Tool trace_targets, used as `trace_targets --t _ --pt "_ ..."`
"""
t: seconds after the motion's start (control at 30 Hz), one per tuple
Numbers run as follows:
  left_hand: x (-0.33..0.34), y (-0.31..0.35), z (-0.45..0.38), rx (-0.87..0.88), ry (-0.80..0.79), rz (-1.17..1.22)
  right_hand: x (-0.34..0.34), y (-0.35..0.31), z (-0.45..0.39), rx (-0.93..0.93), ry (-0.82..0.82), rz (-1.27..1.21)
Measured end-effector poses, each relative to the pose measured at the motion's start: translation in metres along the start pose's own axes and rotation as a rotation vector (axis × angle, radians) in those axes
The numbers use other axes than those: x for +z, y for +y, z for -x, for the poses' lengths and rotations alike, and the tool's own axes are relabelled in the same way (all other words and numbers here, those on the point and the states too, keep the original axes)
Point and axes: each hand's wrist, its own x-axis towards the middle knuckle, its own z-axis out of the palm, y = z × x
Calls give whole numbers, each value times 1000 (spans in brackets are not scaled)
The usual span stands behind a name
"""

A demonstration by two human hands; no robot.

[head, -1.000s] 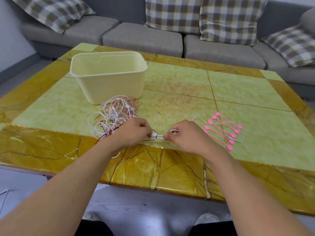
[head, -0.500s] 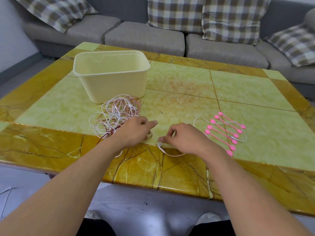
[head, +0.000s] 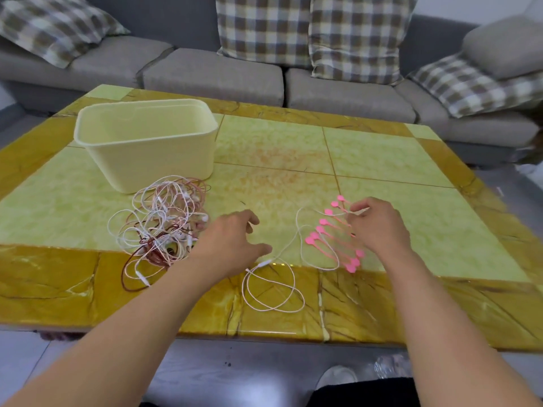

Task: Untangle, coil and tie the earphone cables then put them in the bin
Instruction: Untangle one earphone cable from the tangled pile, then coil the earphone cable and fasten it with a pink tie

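While the left hand [head: 235, 245] rests open on the table [head: 382, 148], the right hand [head: 379, 227] seemingly pinches a cable [head: 271, 284] end — over pink ties [head: 332, 235] — no writing legible.

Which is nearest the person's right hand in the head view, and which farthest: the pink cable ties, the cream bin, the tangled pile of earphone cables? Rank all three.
From the right hand:
1. Pink cable ties, right under its fingertips.
2. Tangled pile of earphone cables, across the table beyond the left hand.
3. Cream bin, behind that pile at the far left.
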Motion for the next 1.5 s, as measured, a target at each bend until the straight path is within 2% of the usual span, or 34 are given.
trace_targets --t 0.13,0.33,0.57,0.77,0.9,1.03,1.17,1.2,1.27,1.33,1.4,1.5 --pt "19 -8 -11 -5 -46 -158 -14 45 -17 139 -7 135" --pt "28 -1 -18 16 -57 -99 -16 59 -21 34 -90 288" --pt "19 -1 -21 13 -256 -159 -21 65 -20 58 -169 271" --pt "21 -4 -26 15 -257 -142 -20 70 -19 62 -198 248" --pt "21 -6 -27 5 -249 -121 -25 66 -16 -51 4 225" --pt "21 -7 -25 -15 -211 -84 -27 52 -9 -258 240 63" --pt "16 -9 -23 -22 -184 -8 -36 15 9 -510 342 -160" --pt "16 -8 -22 -24 -162 32 -39 4 18 -576 308 -193" --pt "12 -5 -20 28 -18 171 -40 -20 42 -655 162 -296" --pt "2 6 -13 78 99 495 -36 -39 64 -676 -33 -412" --pt "-9 15 -5 67 -13 824 -27 -50 77 -692 -229 -452" --pt "-18 16 6 108 -350 889 -13 -55 79 -740 -406 -384"
